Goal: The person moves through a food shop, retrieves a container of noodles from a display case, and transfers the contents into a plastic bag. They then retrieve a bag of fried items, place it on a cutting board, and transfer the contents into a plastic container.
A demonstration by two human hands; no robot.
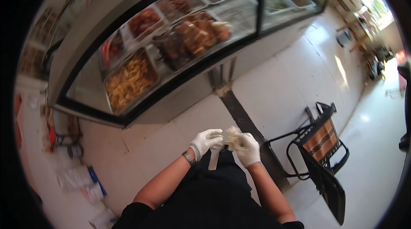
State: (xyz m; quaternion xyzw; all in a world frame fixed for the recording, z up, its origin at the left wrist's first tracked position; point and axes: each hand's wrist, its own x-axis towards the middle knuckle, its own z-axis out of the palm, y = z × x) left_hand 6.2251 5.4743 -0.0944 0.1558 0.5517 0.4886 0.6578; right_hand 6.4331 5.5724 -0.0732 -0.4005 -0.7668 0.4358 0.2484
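Observation:
In front of my dark clothing, both hands wear thin white gloves. My right hand grips a crumpled whitish wad, perhaps a cloth or wipe; blur hides what it is. Just to its left, close to the wad, is my left hand, its fingers bent and pointing right. A metal-banded watch circles the left wrist. Below the left fingers a pale flat strip shows against the dark clothing. Whether the left hand holds that strip cannot be made out.
A glass-fronted display case stands ahead, with metal trays of food inside, one holding yellowish pieces. At right is a black-framed folding chair. A dark strip crosses the pale floor. Plastic packages lie at left.

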